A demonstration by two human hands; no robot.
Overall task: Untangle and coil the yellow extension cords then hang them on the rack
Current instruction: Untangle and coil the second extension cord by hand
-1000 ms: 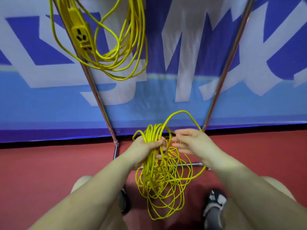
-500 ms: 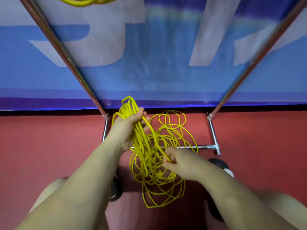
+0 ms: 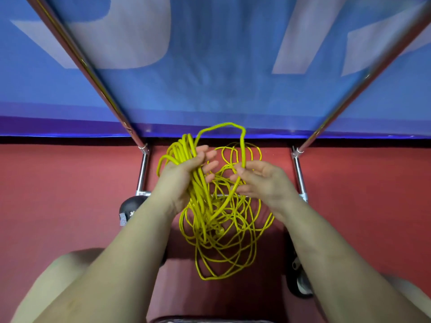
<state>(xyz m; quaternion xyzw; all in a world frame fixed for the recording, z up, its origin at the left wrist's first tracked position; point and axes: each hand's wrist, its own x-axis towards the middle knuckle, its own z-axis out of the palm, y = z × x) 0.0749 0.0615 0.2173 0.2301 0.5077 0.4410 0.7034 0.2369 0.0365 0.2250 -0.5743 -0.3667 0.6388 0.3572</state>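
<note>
Head view, left hand: my left hand (image 3: 184, 173) sits at about 10 o'clock from the middle of the picture. The coiled loops of the cord (image 3: 217, 220) lie across its palm, thumb side tucked behind them. The fingers (image 3: 211, 155) are loosely spread and nearly straight, not clamped round the bundle.

Head view, right hand: my right hand (image 3: 263, 180) is at 2 o'clock. Its fingertips pinch one strand that arches up and over toward the left hand. The other fingers are relaxed and apart.

Head view, cord: gathered loops run through my left palm. The loose tangle hangs below, toward 6 o'clock, over the red floor (image 3: 58, 194) and in front of the lower bar of the rack (image 3: 300, 180).

Head view, risk: in my judgement the bundle could slide off the left palm, because those fingers are not closed on it. The hanging loops could also cross and knot if I pull the pinched strand through them, or snag on the rack's lower bar.

Head view, count: two hands; one cord in hand (whether the tangle is a single cord I cannot tell); two slanting rack poles; two dark shoes at the edges.
</note>
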